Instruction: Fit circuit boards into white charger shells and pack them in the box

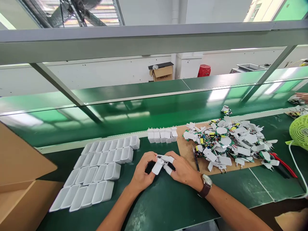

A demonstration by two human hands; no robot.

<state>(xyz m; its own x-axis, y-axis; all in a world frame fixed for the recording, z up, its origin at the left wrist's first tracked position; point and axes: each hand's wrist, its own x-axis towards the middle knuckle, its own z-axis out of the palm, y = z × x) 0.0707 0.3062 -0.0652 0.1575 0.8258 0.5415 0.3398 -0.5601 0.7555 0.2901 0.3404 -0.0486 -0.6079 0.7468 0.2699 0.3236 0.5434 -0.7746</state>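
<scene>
In front of me, over the green bench, my left hand [144, 170] and my right hand [181, 169] meet around a white plastic charger part [157, 166]. Fingers of both hands are closed on it, and a flat white plate hangs from it toward me. White covers wrap the thumb and index finger of my right hand, and a watch [206, 185] is on that wrist. To the left stand rows of open white plastic housings [101, 174]. Just beyond my hands is a short row of white blocks [162, 135] with small pins on top.
A heap of circuit boards with white plates [223, 141] lies on cardboard [183, 154] at right, with a black pen-like tool [196, 159] and red-handled pliers [284, 165]. A green fan [299, 131] stands far right. An open cardboard box [29, 199] borders the left.
</scene>
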